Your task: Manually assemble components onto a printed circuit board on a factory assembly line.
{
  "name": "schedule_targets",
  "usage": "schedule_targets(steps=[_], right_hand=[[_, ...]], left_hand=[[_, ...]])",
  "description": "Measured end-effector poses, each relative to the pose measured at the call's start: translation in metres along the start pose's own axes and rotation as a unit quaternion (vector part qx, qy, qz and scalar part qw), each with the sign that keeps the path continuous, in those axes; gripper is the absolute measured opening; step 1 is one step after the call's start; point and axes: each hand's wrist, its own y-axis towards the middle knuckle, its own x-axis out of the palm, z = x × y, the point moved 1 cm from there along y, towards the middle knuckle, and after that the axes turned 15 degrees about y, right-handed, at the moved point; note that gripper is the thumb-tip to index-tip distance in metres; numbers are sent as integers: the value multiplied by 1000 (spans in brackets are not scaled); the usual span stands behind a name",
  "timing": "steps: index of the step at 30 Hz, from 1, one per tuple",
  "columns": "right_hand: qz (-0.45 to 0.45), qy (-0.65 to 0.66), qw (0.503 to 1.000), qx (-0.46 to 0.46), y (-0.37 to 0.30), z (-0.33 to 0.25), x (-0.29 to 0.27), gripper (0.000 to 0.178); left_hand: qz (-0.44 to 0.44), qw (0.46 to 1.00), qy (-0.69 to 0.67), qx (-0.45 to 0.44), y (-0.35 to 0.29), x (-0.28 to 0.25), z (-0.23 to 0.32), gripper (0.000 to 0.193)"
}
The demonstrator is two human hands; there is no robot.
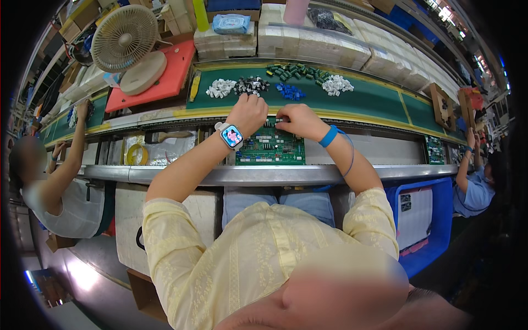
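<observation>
My left hand (247, 114) reaches over the far rail, its fingers curled at the near edge of a pile of black connectors (251, 85). What its fingertips hold, if anything, is hidden. Beneath my hands lies a green circuit board (270, 147) filled with small components. At the board's upper right edge my right hand (301, 121) has thumb and fingers drawn together in a pinch; the part between them is too small to name. White connectors (221, 88) sit left of the black pile, and blue components (290, 92) sit to its right.
On the green belt (368, 103) are also dark green components (297, 71) and another white pile (337, 84). A fan (125, 38) stands on a red board (179, 69) at left. A metal rail (203, 175) runs nearest me. Co-workers sit at both sides; a blue bin (446, 220) is at right.
</observation>
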Motion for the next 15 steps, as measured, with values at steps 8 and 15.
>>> schedule_targets(steps=[8,15], right_hand=[[151,-95,984,27,53,72,-36,14],[93,-211,967,107,98,81,-29,14]], left_hand=[[13,983,-58,-172,-3,19,-14,4],[37,956,-152,-250,-18,28,-17,9]])
